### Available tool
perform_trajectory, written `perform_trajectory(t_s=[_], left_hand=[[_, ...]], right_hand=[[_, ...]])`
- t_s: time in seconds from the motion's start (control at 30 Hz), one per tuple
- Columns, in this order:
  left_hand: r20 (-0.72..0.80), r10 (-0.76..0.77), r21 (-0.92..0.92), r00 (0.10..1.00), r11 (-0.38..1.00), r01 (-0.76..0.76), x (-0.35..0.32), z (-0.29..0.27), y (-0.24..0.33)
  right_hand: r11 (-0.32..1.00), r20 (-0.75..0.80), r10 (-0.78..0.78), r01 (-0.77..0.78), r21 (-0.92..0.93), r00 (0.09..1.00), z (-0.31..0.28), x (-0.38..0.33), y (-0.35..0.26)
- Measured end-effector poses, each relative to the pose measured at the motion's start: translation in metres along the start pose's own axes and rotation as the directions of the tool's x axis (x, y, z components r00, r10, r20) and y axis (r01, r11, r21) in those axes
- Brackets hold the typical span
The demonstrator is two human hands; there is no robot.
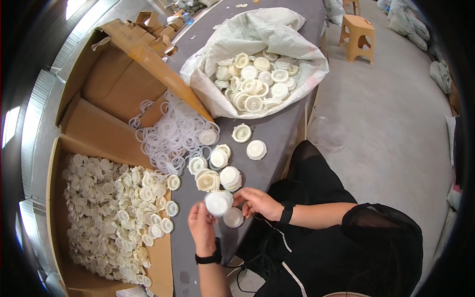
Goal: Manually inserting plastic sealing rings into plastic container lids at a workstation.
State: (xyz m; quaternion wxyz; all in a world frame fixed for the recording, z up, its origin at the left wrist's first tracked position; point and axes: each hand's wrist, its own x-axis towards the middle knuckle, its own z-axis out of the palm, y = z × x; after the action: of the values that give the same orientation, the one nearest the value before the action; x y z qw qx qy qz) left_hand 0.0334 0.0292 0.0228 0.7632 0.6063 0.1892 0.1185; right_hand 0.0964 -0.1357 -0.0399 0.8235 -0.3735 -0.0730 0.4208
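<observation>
one white cap (216, 203) in left hand (201, 225), right hand (261, 203) just beside

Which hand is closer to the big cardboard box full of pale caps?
Left. The left hand is to the right of the cardboard box, across a strip of grey table; the right hand is farther right, beyond the white disc.

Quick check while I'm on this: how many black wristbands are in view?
2. The left wristband is around the wrist of the left hand, which holds a white cap; the right wristband is around the wrist of the right hand.
</observation>
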Motion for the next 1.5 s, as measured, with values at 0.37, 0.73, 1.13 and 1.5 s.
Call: perform_trajectory(t_s=[0.37, 0.73, 1.13, 1.5], left_hand=[[0.135, 0.494, 0.982, 0.859, -0.182, -0.049, 0.075, -0.150, -0.014], [0.305, 0.018, 0.324, 0.952, 0.938, -0.122, 0.016, -0.017, 0.030], [0.160, 0.350, 0.968, 0.923, 0.127, -0.216, 0.167, -0.089, -0.005], [0.357, 0.179, 0.933, 0.917, -0.030, -0.358, 0.089, -0.073, 0.007]], right_hand=[[0.995, 0.062, 0.097, -0.099, 0.030, 0.993, -0.006, 0.005, -0.003], [0.992, 0.211, -0.105, 0.117, -0.047, 0.972, 0.008, 0.009, -0.009], [0.998, 0.159, 0.029, -0.019, -0.062, 0.987, -0.008, 0.022, -0.002], [0.998, 0.172, 0.008, 0.002, -0.061, 0.985, -0.013, 0.022, 0.000]])
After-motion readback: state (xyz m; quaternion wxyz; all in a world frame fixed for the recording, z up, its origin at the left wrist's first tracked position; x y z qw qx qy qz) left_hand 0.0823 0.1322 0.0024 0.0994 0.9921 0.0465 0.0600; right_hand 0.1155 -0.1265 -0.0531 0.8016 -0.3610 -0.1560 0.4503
